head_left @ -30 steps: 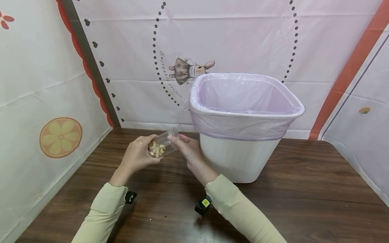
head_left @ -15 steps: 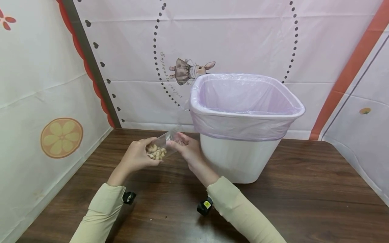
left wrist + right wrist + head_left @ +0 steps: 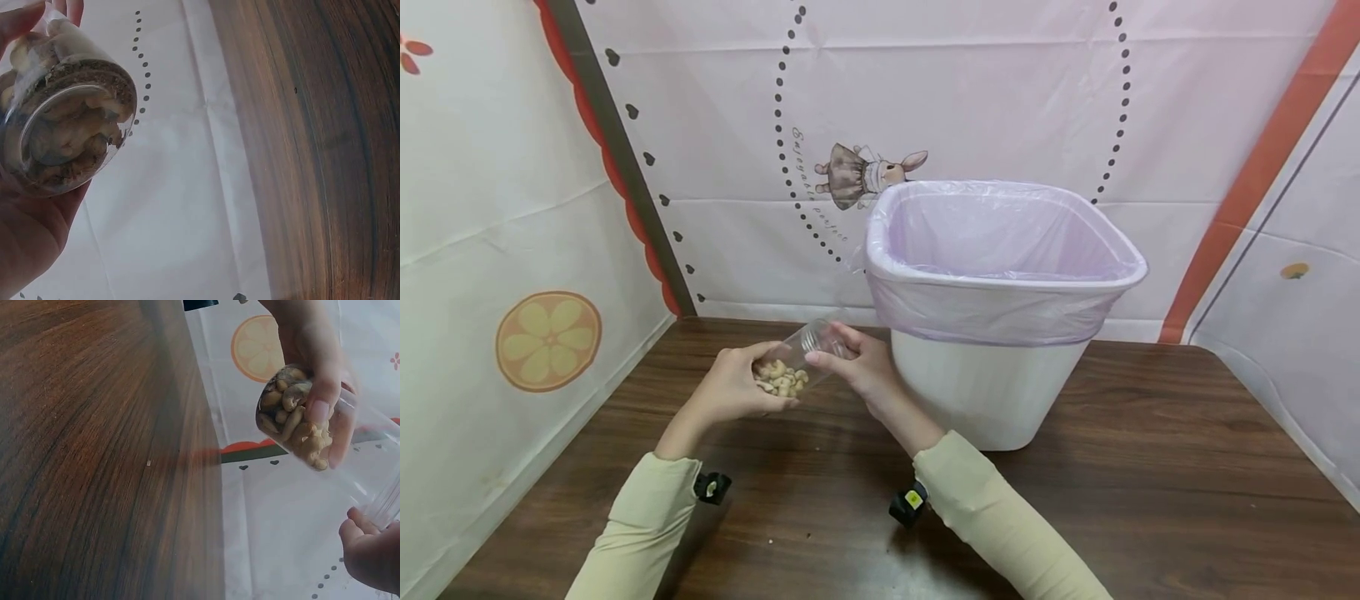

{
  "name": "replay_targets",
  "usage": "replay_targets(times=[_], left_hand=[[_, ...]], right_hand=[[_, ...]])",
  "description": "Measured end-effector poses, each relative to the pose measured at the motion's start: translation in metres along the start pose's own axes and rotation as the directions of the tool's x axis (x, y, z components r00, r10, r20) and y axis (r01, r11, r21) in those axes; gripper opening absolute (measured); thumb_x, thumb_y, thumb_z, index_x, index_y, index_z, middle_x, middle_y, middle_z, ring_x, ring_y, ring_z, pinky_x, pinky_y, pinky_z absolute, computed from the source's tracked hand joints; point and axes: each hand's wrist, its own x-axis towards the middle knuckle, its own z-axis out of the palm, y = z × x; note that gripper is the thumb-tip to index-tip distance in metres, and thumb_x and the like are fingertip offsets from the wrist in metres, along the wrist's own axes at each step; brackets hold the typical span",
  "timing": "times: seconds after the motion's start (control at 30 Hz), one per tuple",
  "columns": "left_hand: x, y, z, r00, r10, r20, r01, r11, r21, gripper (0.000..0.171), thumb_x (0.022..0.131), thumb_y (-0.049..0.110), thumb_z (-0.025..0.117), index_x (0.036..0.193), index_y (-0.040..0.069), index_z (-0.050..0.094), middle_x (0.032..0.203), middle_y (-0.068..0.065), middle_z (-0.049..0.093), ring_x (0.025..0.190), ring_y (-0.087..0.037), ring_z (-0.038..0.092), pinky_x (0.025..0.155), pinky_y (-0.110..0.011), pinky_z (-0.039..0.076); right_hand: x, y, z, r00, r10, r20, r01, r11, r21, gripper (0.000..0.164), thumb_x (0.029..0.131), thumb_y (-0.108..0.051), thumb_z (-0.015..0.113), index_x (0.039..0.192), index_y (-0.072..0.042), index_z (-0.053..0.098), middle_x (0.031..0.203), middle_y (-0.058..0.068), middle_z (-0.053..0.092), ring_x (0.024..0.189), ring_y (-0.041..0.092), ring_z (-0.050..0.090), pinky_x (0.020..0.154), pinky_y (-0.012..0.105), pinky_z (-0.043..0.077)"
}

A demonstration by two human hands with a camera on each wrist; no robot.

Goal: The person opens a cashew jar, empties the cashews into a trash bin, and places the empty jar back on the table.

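A clear jar [image 3: 792,352] with a ridged neck lies tilted between my hands, its mouth end up and to the right. Cashews [image 3: 781,379] have gathered in its lower end. My left hand [image 3: 724,389] grips the jar round that lower end, thumb and fingers on opposite sides. At the ridged end, my right hand [image 3: 874,372] holds on with thumb and fingertips; whether a clear lid is there I cannot tell. The left wrist view shows the jar's round base [image 3: 69,134] with brownish crumbs near its edge. In the right wrist view, cashews [image 3: 290,415] press against the wall.
Close to my right forearm stands a white bin [image 3: 985,392], lined with a pale purple bag [image 3: 1000,312]. The dark wooden table [image 3: 805,500] has a few tiny crumbs on it. Printed cloth [image 3: 722,108] hangs behind and on both sides.
The jar and my left hand have shifted slightly left. My right fingers have changed position at the ridged neck, whose rings show more plainly now. The cashews have shifted a little inside.
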Motion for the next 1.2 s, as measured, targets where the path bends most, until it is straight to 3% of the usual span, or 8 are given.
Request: replay_targets(times=[0.23, 0.5, 0.7, 0.9, 1.2], left_hand=[[0.001, 0.0, 0.0, 0.999, -0.002, -0.032, 0.004, 0.998, 0.056, 0.066, 0.052, 0.029, 0.084, 0.11, 0.006, 0.062, 0.088, -0.009, 0.067, 0.072, -0.017, 0.058, 0.062, -0.031, 0.046], [0.002, 0.003, 0.003, 0.998, 0.022, -0.057, -0.012, 0.983, 0.181, 0.071, 0.052, 0.031, 0.084, 0.113, 0.004, 0.059, 0.087, -0.011, 0.064, 0.074, -0.021, 0.056, 0.063, -0.037, 0.045], [0.001, 0.007, 0.006, 0.99, 0.1, -0.102, -0.071, 0.964, 0.258, 0.07, 0.049, 0.031, 0.083, 0.109, 0.003, 0.06, 0.086, -0.01, 0.063, 0.076, -0.023, 0.056, 0.063, -0.039, 0.046], [0.001, 0.005, 0.01, 0.983, 0.134, -0.122, -0.097, 0.958, 0.27, 0.07, 0.048, 0.03, 0.084, 0.108, 0.004, 0.06, 0.085, -0.01, 0.064, 0.077, -0.023, 0.057, 0.064, -0.039, 0.047], [0.001, 0.005, 0.01, 0.983, 0.14, -0.123, -0.105, 0.96, 0.258, 0.071, 0.048, 0.03, 0.084, 0.108, 0.003, 0.06, 0.087, -0.011, 0.064, 0.077, -0.024, 0.058, 0.064, -0.039, 0.047]], right_hand=[[-0.001, -0.001, 0.002, 0.999, 0.033, -0.022, -0.032, 0.999, 0.042, 0.071, 0.075, -0.024, 0.072, 0.135, -0.002, 0.041, 0.136, 0.013, 0.044, 0.123, 0.022, 0.044, 0.099, 0.03, 0.036], [-0.001, -0.004, 0.009, 0.979, 0.16, -0.127, -0.15, 0.985, 0.088, 0.07, 0.076, -0.036, 0.071, 0.128, 0.004, 0.047, 0.127, 0.018, 0.052, 0.118, 0.027, 0.048, 0.099, 0.038, 0.035], [-0.002, -0.005, 0.009, 0.964, 0.203, -0.17, -0.195, 0.979, 0.061, 0.073, 0.074, -0.042, 0.071, 0.126, 0.003, 0.049, 0.126, 0.017, 0.053, 0.116, 0.026, 0.049, 0.099, 0.039, 0.035], [0.0, -0.003, 0.009, 0.966, 0.196, -0.168, -0.187, 0.98, 0.068, 0.063, 0.073, -0.039, 0.072, 0.118, 0.002, 0.058, 0.117, 0.014, 0.06, 0.108, 0.024, 0.054, 0.095, 0.039, 0.039], [0.0, -0.002, 0.009, 0.964, 0.199, -0.177, -0.183, 0.978, 0.103, 0.064, 0.071, -0.035, 0.074, 0.12, 0.003, 0.056, 0.116, 0.014, 0.06, 0.106, 0.023, 0.055, 0.095, 0.037, 0.039]])
